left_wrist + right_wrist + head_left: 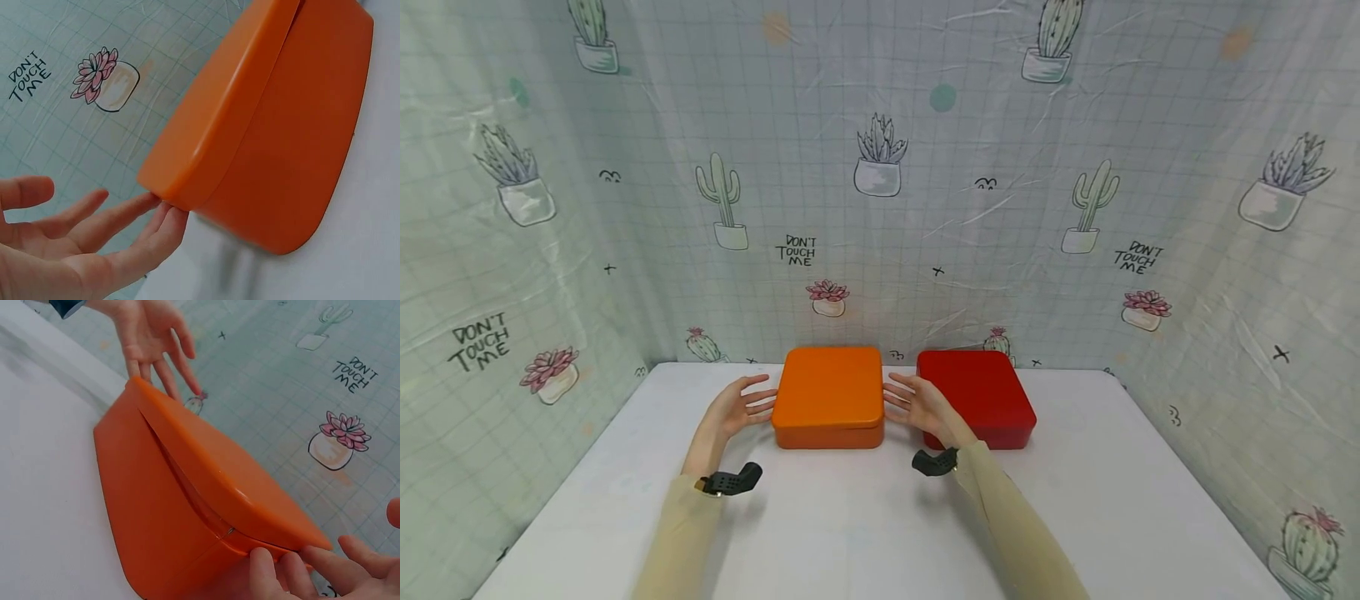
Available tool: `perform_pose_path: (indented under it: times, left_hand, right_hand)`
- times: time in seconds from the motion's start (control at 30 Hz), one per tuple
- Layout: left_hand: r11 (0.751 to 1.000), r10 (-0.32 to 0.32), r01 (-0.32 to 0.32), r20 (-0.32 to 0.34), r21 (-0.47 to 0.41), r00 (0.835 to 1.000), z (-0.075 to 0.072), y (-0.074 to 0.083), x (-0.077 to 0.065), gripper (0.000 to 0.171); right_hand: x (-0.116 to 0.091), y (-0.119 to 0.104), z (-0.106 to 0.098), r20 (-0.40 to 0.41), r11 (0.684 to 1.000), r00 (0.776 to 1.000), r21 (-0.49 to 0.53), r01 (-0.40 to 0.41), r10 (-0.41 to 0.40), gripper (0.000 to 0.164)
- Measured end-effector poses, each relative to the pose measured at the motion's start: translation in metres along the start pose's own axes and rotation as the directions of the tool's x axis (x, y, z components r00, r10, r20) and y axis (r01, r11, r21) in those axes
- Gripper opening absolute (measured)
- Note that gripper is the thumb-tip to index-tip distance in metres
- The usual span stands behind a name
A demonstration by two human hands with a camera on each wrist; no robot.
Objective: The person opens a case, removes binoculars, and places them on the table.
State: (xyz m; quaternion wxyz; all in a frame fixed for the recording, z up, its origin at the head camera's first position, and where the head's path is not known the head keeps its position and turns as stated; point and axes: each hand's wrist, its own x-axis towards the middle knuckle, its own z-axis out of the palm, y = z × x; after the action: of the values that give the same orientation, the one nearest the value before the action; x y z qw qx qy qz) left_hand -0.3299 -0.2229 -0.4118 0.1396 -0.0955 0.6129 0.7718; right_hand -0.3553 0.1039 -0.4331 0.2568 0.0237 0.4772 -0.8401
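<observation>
Red box (pixel 985 390) near orange box (pixel 830 392)

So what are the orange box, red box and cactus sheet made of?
The orange box looks like smooth plastic or painted metal: its rounded edges shine softly. The red box, also smooth, could be the same; no close-up shows it. The cactus sheet is probably thin, glossy plastic: its creases shine.

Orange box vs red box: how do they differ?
Place: the orange box sits left of the red box.
Contact: the left hand and right hand both touch the orange box.
View: from the head camera, the right hand partly covers the red box.
Shared: both rest on the white table.
</observation>
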Motion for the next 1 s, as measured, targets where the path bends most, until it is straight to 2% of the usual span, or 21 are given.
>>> perform_pose_path:
  times: [0.23, 0.5, 0.83, 1.0]
  left_hand:
    - [0.999, 0.005, -0.007, 0.047, 0.038, 0.999, -0.001, 0.004, -0.004, 0.054]
    - [0.994, 0.004, -0.011, 0.066, 0.107, 0.998, -0.002, 0.006, -0.005, 0.054]
    - [0.998, 0.019, -0.022, 0.042, 0.064, 0.999, 0.0, 0.002, -0.013, 0.055]
    - [0.998, 0.002, -0.004, 0.026, 0.063, 1.0, 0.001, 0.0, -0.019, 0.059]
  right_hand:
    - [-0.002, -0.002, 0.003, 0.021, 0.999, 1.0, -0.049, 0.002, -0.001, 0.051]
    - [-0.005, -0.004, 0.005, 0.026, 0.995, 1.0, -0.096, 0.005, -0.003, 0.053]
    - [-0.012, -0.006, 0.006, 0.052, 0.997, 0.999, -0.077, -0.009, 0.013, 0.055]
    - [-0.02, -0.008, 0.008, 0.077, 0.997, 0.997, -0.07, -0.015, 0.02, 0.055]
